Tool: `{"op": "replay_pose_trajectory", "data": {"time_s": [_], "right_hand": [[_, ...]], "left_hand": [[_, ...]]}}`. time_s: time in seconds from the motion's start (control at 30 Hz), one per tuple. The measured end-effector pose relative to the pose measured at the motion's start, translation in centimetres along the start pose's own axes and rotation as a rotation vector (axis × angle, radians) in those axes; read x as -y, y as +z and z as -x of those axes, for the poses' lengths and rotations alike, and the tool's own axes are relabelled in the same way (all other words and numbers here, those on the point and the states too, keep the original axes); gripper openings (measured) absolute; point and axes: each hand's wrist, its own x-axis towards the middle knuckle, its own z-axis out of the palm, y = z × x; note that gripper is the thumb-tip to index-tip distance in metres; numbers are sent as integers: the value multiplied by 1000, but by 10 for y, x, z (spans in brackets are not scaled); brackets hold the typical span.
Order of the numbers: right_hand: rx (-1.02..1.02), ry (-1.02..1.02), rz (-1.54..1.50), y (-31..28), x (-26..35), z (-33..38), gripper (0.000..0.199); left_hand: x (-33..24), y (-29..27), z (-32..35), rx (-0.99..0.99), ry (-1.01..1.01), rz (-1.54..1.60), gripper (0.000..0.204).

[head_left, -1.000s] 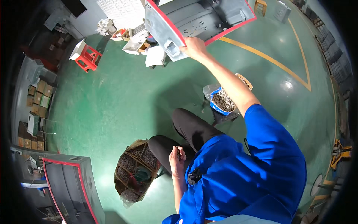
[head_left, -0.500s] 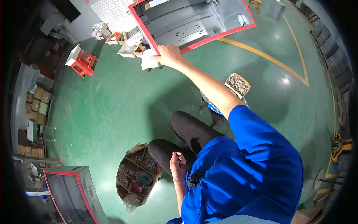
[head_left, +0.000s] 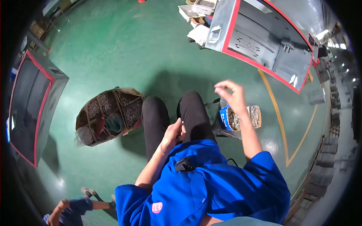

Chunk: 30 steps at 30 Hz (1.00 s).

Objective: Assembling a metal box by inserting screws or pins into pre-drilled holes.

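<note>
Over my lap, my left hand is closed, its fingers curled; a tiny pale bit shows at the fingertips, too small to name. My right hand is raised in the air with its thumb and fingers apart and nothing visible between them. Just below it, on my right, stand a blue-and-white carton and a pale box, both filled with small metal parts. To the left of my knees sits a sectioned container full of small dark hardware, with a green cup-like item inside.
A grey metal cabinet shell with red edges stands ahead on the right. Another such cabinet is at the left. White bins and a white bag lie beside the first one. Another person is at the lower left.
My right hand has let go of the cabinet's red edge and come back above the cartons. The view has turned, so both cabinets appear shifted and another person shows. My left hand stays curled over my lap.
</note>
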Motion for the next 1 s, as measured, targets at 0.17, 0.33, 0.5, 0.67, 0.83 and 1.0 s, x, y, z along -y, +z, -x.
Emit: {"op": "replay_pose_trajectory", "data": {"time_s": [0.17, 0.33, 0.5, 0.67, 0.83, 1.0], "right_hand": [[412, 180, -107, 58, -10, 52, 14], [477, 176, -115, 59, -1, 63, 14], [513, 177, -161, 57, -1, 73, 10], [388, 174, -84, 62, 5, 76, 10], [232, -15, -1, 69, 25, 65, 8], [84, -162, 171, 61, 39, 75, 8]], "left_hand": [[-20, 44, 7, 25, -16, -174, 56], [-19, 46, 15, 43, 23, -198, 55], [-6, 45, 17, 112, 57, -173, 52], [-5, 49, 23, 35, 44, -133, 50], [4, 31, 33, -4, 187, -152, 31], [37, 6, 36, 54, 82, -47, 17]]}}
